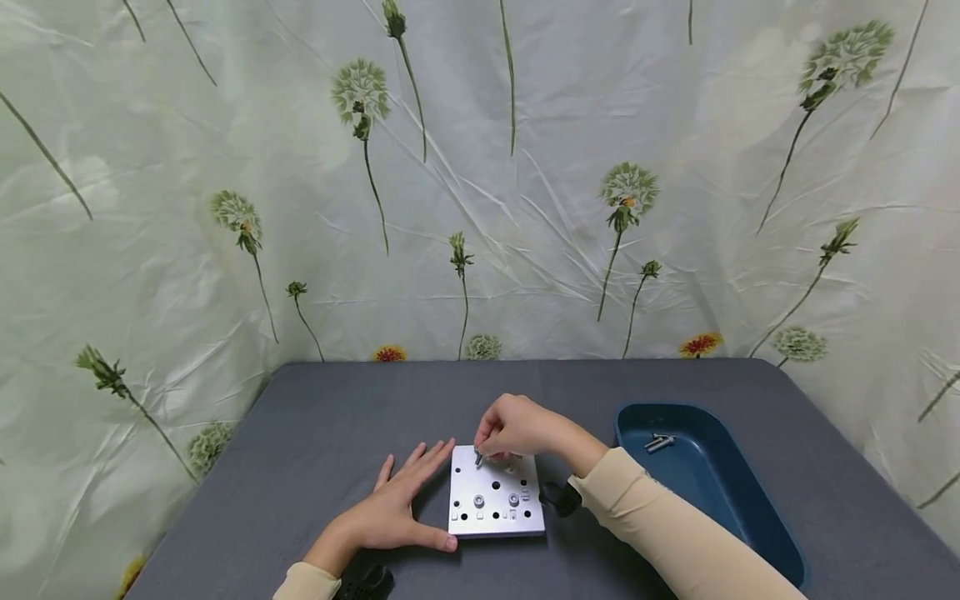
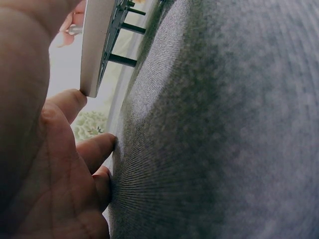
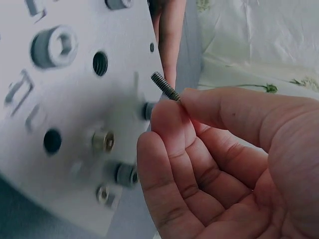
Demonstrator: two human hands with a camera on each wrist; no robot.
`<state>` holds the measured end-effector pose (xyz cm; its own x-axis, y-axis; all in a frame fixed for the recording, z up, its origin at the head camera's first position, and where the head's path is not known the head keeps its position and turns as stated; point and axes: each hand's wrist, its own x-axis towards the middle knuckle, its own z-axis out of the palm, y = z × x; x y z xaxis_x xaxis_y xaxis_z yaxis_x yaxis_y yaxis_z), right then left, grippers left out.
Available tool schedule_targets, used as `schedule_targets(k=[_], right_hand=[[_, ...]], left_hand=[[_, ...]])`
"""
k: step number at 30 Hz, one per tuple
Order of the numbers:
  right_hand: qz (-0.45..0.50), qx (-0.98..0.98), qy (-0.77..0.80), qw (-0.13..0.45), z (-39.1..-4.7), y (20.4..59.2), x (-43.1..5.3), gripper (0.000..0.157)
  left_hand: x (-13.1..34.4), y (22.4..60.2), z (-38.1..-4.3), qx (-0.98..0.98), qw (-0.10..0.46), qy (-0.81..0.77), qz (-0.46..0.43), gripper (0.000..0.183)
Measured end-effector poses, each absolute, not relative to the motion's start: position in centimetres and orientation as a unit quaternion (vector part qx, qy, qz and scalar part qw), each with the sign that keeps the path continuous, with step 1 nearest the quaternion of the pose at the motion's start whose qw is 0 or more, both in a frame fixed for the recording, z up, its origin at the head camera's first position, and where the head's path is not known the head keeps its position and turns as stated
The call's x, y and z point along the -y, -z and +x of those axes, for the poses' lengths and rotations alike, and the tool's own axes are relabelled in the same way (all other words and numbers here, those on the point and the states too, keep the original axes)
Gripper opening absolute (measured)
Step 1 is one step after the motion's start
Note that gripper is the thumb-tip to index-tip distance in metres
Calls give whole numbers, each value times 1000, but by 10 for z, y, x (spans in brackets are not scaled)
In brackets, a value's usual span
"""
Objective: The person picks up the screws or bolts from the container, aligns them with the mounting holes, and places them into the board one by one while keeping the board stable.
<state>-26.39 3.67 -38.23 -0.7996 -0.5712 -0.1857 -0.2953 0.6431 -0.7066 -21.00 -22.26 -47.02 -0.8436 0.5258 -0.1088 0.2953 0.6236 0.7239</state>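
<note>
A silver metal plate with rows of holes lies on the grey table, and several socket-head screws sit in it. Screw shanks stick out beneath the plate in the left wrist view. My left hand is spread at the plate's left side, thumb near the front left corner and a fingertip at the far left corner. Over the far part of the plate, my right hand pinches a small screw between thumb and forefinger. Its threaded end points out toward the plate; its head is hidden by the fingers.
A dark blue tray stands right of the plate, partly behind the right sleeve, with several loose screws inside. Black wrist devices show at both wrists. A flowered curtain hangs behind the table.
</note>
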Motion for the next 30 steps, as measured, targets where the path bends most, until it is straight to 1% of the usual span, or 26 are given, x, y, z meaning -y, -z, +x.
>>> schedule_targets(k=[12, 21, 30], right_hand=[[-253, -879, 349, 202, -260, 386, -11, 12], [-252, -880, 344, 211, -259, 385, -3, 13], [-271, -877, 342, 203, -259, 385, -3, 16]], left_hand=[[225, 469, -210, -887, 161, -366, 230, 123], [227, 469, -207, -887, 165, -367, 226, 122], [224, 469, -209, -885, 162, -371, 231, 120]])
